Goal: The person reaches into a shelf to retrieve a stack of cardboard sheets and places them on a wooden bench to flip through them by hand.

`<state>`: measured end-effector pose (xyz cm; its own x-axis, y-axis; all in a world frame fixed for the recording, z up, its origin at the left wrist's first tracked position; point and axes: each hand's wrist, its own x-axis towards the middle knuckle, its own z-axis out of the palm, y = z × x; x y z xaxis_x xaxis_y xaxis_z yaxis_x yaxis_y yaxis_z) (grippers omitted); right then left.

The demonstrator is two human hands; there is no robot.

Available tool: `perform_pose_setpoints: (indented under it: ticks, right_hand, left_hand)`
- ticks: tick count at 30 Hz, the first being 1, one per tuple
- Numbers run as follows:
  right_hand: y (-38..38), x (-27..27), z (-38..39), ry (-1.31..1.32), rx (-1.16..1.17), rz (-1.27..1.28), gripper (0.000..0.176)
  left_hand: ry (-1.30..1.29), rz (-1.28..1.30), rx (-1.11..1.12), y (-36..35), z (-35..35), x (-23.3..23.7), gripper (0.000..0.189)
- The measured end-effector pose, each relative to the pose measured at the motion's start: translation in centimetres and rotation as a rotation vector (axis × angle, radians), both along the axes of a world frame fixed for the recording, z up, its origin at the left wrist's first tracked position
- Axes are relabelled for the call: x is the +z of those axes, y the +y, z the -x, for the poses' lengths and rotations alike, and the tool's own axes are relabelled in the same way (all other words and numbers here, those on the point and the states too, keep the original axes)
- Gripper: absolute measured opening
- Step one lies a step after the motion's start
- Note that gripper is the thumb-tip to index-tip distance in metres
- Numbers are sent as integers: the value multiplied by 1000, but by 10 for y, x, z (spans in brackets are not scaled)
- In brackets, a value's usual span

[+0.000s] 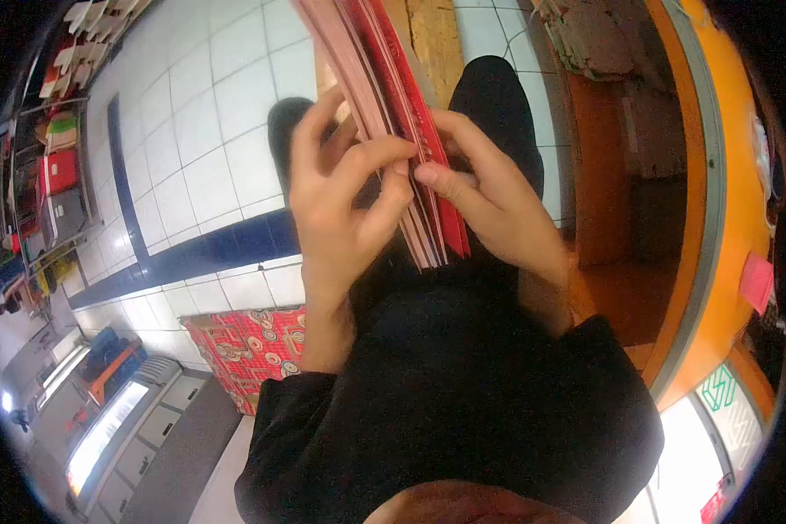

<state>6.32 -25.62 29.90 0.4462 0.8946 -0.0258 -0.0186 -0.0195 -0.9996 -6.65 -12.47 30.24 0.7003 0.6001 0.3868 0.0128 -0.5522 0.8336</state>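
Note:
A stack of pale pink and red sheets or thin booklets (pixel 358 74) stands on edge above the lap, running from the top of the view down to the person's black top. My left hand (pixel 345 188) is wrapped round its left side, with thumb and fingers at the edges. From the right, my right hand (pixel 493 192) grips the red part (pixel 403 87), its thumb resting on the near edges. The thumbs lie close together at a narrow gap between the layers. The far fingertips are partly hidden behind the stack.
White floor tiles (pixel 210 105) with a blue stripe (pixel 210 253) lie to the left. A red patterned box or panel (pixel 253 349) is beside the left forearm. At right stands an orange-edged table (pixel 734 175); racks (pixel 26 175) line the far left.

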Motion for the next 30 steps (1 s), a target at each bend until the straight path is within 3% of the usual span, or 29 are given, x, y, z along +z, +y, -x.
perform_pose_setpoints:
  ticks: [8, 15, 20, 27, 30]
  right_hand:
    - [0, -4, -1, 35, -5, -29, 49]
    - [-1, -5, 0, -1, 11, -9, 48]
    - [1, -6, 0, 3, 16, -10, 48]
    - [0, -2, 0, 6, 3, -12, 49]
    - [-1, -2, -1, 12, 7, -6, 48]
  left_hand:
    - [-40, -170, 49, 2, -2, -4, 19]
    - [-12, 21, 90, 0, 3, -4, 21]
    - [5, -134, 69, 4, 2, -7, 20]
    - [-28, -52, 35, 3, -1, -4, 19]
    - [-76, -173, 1, 6, -2, -6, 20]
